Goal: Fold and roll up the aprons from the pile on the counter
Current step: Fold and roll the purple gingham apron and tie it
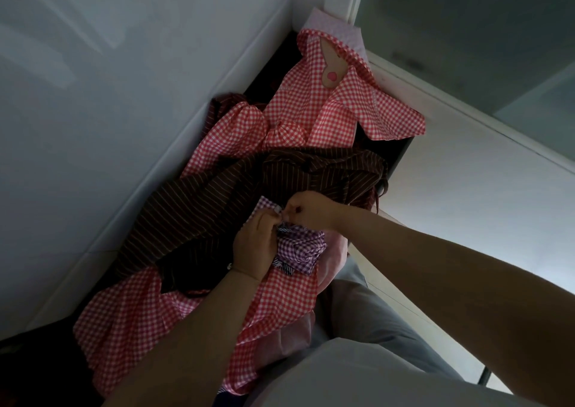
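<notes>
Two bare hands meet over a crumpled purple-and-white gingham cotton apron [300,247] lying on a pile of aprons on a dark desk [401,151]. Left hand [253,244] and right hand [306,209] each pinch the purple apron's upper edge, fingertips nearly touching. Just beyond the purple apron lies a brown pinstriped cloth apron [217,207]; farther beyond it, toward the white wall corner [306,5], a red-and-white gingham apron [336,107] spreads out.
</notes>
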Available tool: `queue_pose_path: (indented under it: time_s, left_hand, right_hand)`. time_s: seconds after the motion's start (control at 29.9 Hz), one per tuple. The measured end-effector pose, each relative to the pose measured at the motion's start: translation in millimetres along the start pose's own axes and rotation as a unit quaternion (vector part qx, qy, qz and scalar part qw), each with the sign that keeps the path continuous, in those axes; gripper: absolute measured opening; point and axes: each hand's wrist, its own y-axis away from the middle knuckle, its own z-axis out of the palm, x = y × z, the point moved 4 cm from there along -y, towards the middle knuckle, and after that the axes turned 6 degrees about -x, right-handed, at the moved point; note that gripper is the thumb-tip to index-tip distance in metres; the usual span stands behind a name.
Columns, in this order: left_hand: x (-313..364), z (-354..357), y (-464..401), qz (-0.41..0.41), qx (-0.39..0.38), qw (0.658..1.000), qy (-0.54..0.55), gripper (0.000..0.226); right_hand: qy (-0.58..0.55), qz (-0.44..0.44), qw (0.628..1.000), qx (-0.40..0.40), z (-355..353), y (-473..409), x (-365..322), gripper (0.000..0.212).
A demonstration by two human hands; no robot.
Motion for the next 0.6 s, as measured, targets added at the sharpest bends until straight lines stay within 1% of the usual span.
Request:
queue_pose_path:
  time_s: [0.03, 0.07, 0.1, 0.13, 0.23, 0.27, 0.33, 0.37, 0.4, 0.44, 0.47, 0.5, 0.54, 0.57, 0.6]
  left_hand:
    - [1, -1, 0, 0.005, -0.002, 1.000, 0.005, 0.019]
    - [1, -2, 0, 0.007, -0.001, 1.000, 0.010, 0.021]
    - [0, -3, 1, 0.005, 0.000, 1.000, 0.012, 0.023]
    - [0, -5, 2, 0.003, -0.001, 1.000, 0.013, 0.025]
    - [-1, -9, 8, 0.033, -0.007, 0.999, 0.011, 0.028]
    - [-1, -9, 11, 0.047, -0.013, 0.999, 0.013, 0.032]
    - [0, -9, 15, 0.060, -0.027, 0.998, 0.018, 0.038]
    - [0, -9, 16, 0.058, -0.033, 0.998, 0.020, 0.034]
    - [1, -9, 18, 0.057, -0.036, 0.998, 0.020, 0.031]
    - [2, -9, 19, 0.061, -0.033, 0.997, 0.019, 0.030]
    - [3, -10, 19, 0.069, -0.028, 0.997, 0.018, 0.033]
    - [4, -11, 19, 0.079, -0.020, 0.997, 0.015, 0.037]
    - [4, -11, 19, 0.088, -0.012, 0.996, 0.010, 0.038]
    - [4, -12, 21, 0.092, -0.008, 0.996, 0.004, 0.036]
    - [3, -12, 23, 0.092, -0.009, 0.996, -0.002, 0.037]
  right_hand:
    - [0.079, -0.039, 0.995, 0.036, 3, 2, -5, 0.023]
    - [0.171, -0.089, 0.977, 0.089, 5, 4, -10, 0.027]
    - [0.248, -0.141, 0.949, 0.134, 7, 8, -13, 0.031]
    - [0.307, -0.184, 0.921, 0.154, 10, 12, -13, 0.033]
    - [0.423, -0.216, 0.866, 0.154, 1, 17, 0, 0.029]
    - [0.452, -0.216, 0.854, 0.139, -1, 18, 5, 0.033]
    - [0.469, -0.206, 0.852, 0.111, -1, 17, 9, 0.036]
    - [0.462, -0.187, 0.861, 0.096, 1, 14, 10, 0.036]
    - [0.437, -0.166, 0.879, 0.092, 3, 12, 7, 0.034]
    - [0.388, -0.132, 0.907, 0.095, 1, 10, 2, 0.030]
    - [0.317, -0.077, 0.941, 0.089, -3, 7, -1, 0.025]
    - [0.216, -0.011, 0.974, 0.071, -5, 4, -2, 0.018]
    - [0.095, 0.042, 0.993, 0.054, -6, 2, -2, 0.014]
    - [-0.006, 0.070, 0.996, 0.051, -2, 0, 0, 0.013]
    - [-0.058, 0.082, 0.994, 0.053, 2, -1, 1, 0.014]
